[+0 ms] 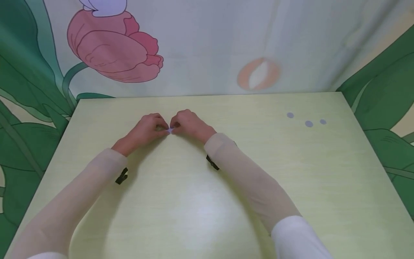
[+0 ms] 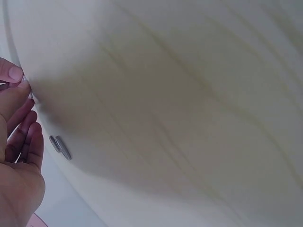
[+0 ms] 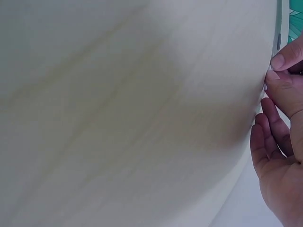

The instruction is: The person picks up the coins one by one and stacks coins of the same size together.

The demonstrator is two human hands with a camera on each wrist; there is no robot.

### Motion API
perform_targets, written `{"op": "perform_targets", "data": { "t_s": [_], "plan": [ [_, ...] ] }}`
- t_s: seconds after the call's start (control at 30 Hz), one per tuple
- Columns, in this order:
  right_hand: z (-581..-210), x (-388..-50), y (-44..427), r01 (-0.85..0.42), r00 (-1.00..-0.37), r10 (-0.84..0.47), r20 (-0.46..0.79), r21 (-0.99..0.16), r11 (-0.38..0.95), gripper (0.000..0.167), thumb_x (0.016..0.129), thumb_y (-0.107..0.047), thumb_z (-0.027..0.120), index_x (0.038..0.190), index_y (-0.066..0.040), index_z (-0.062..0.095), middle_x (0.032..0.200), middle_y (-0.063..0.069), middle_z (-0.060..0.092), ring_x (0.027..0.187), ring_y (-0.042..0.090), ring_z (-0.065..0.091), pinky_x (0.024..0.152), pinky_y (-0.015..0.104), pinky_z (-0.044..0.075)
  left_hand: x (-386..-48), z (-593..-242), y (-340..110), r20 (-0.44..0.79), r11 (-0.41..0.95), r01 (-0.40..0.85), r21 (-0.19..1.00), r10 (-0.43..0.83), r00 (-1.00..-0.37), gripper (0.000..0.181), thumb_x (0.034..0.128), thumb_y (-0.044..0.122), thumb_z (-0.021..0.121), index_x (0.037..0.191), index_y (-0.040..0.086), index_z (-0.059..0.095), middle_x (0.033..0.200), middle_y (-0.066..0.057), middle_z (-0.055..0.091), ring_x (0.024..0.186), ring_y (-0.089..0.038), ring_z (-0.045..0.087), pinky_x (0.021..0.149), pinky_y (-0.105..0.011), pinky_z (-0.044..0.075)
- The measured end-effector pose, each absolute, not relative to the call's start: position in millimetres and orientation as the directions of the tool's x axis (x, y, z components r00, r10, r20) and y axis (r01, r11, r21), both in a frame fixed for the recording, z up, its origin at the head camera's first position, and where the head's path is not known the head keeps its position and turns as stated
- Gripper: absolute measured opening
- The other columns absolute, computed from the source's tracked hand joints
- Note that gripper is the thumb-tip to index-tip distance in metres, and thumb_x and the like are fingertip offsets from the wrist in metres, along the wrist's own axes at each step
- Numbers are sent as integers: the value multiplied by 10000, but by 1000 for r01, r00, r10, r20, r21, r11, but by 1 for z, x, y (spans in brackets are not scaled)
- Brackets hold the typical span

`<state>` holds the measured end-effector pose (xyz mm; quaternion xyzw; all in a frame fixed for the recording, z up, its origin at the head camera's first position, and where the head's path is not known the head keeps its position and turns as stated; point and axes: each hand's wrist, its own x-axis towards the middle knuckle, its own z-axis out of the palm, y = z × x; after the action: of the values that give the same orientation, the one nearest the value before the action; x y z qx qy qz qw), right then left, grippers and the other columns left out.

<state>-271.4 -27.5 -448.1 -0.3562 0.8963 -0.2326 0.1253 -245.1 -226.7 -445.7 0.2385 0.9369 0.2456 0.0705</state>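
Observation:
Above the table, left of its middle, my left hand [image 1: 150,128] and right hand [image 1: 189,124] meet fingertip to fingertip. Between them sits a small pale purple piece [image 1: 170,131], each hand pinching one side with thumb and forefinger. Most of the piece is covered by the fingertips, so its full shape is hidden. In the left wrist view the left hand [image 2: 21,156] has its other fingers loosely bent below the pinch. The right hand [image 3: 279,142] looks much the same in the right wrist view.
Three flat pale purple discs, among them a middle disc [image 1: 308,123], lie at the table's far right. The pale wooden table [image 1: 194,201] ends at a printed curtain [image 1: 200,46] behind. Dark straps hang below both sleeves.

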Motion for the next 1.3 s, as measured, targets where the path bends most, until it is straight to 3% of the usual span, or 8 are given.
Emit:
{"op": "perform_targets", "data": {
  "t_s": [0.4,1.3],
  "plan": [
    [-447,-274,-17,-603,-689,-723,-61,-506,617,185,958,-175,729,1111,-90,785,1055,15,767,980,122,690,888,217,511,-245,-448,-220,-14,761,428,487,497,-867,166,911,107,773,1024,-14,769,1065,-156,678,1015,-308,623,919,-459,509],
    [-446,-272,-8,-597,-695,-715,-77,-493,633,200,949,-170,740,1125,-81,778,1050,19,760,961,126,668,878,221,509,-240,-448,-209,-14,761,429,486,497,-868,185,908,100,771,1037,-33,757,1079,-174,662,1012,-327,609,894,-453,514]
  ]
}}
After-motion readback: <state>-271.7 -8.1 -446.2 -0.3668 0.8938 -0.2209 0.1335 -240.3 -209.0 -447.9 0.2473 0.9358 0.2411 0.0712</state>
